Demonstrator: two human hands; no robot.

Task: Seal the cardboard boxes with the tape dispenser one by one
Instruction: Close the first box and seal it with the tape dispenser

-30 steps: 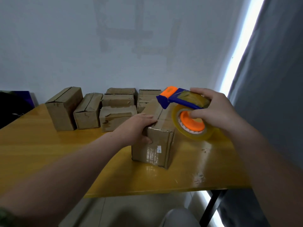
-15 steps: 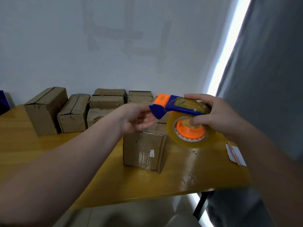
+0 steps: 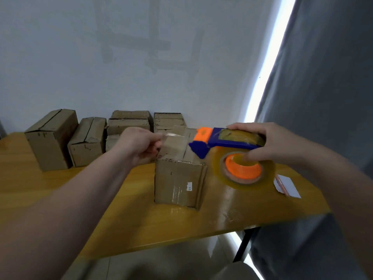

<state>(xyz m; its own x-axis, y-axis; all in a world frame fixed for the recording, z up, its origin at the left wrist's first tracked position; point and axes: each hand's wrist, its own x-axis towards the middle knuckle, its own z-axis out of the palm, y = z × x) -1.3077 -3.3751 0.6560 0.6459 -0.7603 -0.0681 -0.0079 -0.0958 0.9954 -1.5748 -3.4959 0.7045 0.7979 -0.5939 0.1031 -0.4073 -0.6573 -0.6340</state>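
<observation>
Left hand (image 3: 139, 146) has drawn the tape end (image 3: 173, 136) leftward, pinching it. Right hand (image 3: 278, 144) clamps the tape dispenser (image 3: 228, 139) above the box (image 3: 179, 178), which sits between both hands. The film looks flimsy and sticky, so hold its edge taut.

Bare left hand (image 3: 139, 146), bare left forearm (image 3: 80, 190), bare right hand (image 3: 272, 142), bare right forearm (image 3: 327, 178).

Above a cardboard box (image 3: 179, 174) standing on the yellow table (image 3: 60, 199), the right hand (image 3: 272, 144) grips a blue and orange tape dispenser (image 3: 224, 141) while the left hand (image 3: 139, 146) pinches the end of its clear tape (image 3: 171, 135), more boxes (image 3: 52, 138) lining the wall behind.
</observation>
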